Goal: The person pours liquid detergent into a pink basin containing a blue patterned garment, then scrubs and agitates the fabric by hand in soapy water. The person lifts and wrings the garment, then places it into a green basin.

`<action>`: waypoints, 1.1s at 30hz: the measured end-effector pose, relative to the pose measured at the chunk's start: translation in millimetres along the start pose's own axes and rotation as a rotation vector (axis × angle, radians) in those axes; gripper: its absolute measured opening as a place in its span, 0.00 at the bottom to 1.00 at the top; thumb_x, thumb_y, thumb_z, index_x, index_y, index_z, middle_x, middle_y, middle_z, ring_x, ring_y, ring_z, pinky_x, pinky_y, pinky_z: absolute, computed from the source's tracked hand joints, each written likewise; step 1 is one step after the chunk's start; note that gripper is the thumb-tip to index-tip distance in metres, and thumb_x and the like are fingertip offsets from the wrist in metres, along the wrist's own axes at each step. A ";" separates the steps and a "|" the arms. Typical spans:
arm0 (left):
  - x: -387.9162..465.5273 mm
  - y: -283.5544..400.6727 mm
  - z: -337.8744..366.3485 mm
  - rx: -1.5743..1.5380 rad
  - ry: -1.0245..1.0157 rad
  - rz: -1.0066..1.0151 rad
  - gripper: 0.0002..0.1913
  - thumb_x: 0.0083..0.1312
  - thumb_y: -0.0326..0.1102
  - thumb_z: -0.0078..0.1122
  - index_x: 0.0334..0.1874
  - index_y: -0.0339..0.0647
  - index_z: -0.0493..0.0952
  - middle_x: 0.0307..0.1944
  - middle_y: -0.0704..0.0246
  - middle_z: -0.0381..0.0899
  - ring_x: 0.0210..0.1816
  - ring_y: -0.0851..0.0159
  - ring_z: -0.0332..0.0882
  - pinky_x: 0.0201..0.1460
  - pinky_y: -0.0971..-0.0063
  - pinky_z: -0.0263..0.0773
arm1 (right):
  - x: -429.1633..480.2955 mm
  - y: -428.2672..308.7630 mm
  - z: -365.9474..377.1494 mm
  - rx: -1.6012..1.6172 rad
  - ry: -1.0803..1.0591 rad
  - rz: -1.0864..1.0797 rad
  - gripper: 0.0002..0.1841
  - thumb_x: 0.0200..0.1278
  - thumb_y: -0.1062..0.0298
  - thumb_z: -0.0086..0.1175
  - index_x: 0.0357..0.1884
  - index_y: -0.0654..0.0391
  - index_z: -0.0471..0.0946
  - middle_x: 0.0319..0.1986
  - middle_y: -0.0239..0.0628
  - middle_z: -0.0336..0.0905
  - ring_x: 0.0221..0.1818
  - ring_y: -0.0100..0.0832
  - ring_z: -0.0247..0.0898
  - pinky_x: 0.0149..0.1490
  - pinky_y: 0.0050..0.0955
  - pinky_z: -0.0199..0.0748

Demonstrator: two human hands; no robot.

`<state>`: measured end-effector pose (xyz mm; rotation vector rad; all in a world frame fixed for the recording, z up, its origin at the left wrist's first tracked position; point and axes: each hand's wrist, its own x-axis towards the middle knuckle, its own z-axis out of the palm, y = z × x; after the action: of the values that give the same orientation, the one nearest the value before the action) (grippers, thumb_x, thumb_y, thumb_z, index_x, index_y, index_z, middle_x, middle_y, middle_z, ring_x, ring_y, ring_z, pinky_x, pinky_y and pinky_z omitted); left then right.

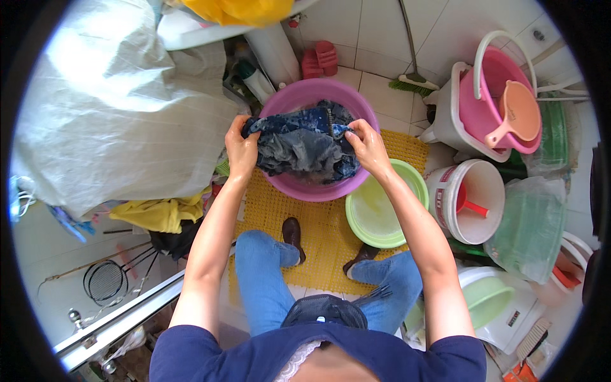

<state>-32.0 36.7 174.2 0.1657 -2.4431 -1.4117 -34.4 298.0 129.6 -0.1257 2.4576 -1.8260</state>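
Observation:
Between my hands a wet dark blue patterned garment, with a zipper showing near its right end, is stretched over a purple plastic basin. My left hand grips its left edge. At the right, my right hand pinches a lighter blue bit of the cloth beside the zipper. The garment's lower part rests in the basin, and how much water lies beneath is hidden. Close by my right forearm stands a light green basin with cloudy liquid in it.
Yellow perforated mats cover floor around my feet. Right: a white bucket with a red dipper, and a pink bucket with a peach dipper. Behind are pink slippers and a green-bristled broom. Left: a pale cover sheet.

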 end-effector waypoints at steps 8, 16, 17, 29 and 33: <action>26.2 131.3 -38.3 -0.137 0.061 -0.036 0.08 0.48 0.17 0.49 0.30 0.34 0.67 0.23 0.71 0.68 0.29 0.76 0.66 0.34 0.82 0.64 | -0.4 -158.8 -39.4 0.001 -0.045 0.081 0.09 0.50 0.73 0.46 0.35 0.61 0.65 0.20 0.39 0.70 0.25 0.28 0.66 0.35 0.28 0.65; 39.4 296.3 -71.0 -0.226 0.046 0.073 0.05 0.51 0.20 0.50 0.30 0.35 0.68 0.19 0.72 0.65 0.23 0.76 0.63 0.28 0.81 0.63 | -7.7 -288.9 -91.5 0.114 -0.093 -0.065 0.06 0.52 0.77 0.45 0.34 0.61 0.65 0.24 0.29 0.68 0.29 0.18 0.62 0.37 0.18 0.63; 42.2 314.9 -75.9 -0.225 0.049 0.049 0.04 0.52 0.20 0.51 0.29 0.35 0.68 0.19 0.73 0.66 0.23 0.77 0.63 0.27 0.82 0.62 | -6.7 -303.2 -97.1 0.111 -0.085 -0.105 0.07 0.52 0.77 0.45 0.34 0.61 0.65 0.25 0.29 0.68 0.30 0.18 0.63 0.38 0.18 0.63; 36.2 387.6 -93.5 -0.110 0.054 0.318 0.07 0.47 0.22 0.52 0.30 0.36 0.71 0.23 0.59 0.76 0.27 0.56 0.77 0.33 0.69 0.71 | -15.1 -334.7 -86.9 -0.145 -0.298 -0.338 0.48 0.35 0.59 0.69 0.56 0.64 0.50 0.43 0.50 0.70 0.46 0.43 0.70 0.52 0.34 0.67; 8.5 362.7 -81.5 -0.044 -0.218 0.472 0.09 0.44 0.22 0.51 0.30 0.38 0.69 0.24 0.55 0.72 0.28 0.50 0.74 0.31 0.64 0.70 | -16.5 -302.0 -57.5 -0.088 0.035 -0.131 0.13 0.49 0.64 0.52 0.37 0.58 0.74 0.31 0.49 0.77 0.38 0.46 0.75 0.41 0.38 0.70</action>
<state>6.7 151.2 525.9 -0.5656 -2.3916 -1.3161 -18.4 267.8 435.6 -0.2681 2.6126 -1.7828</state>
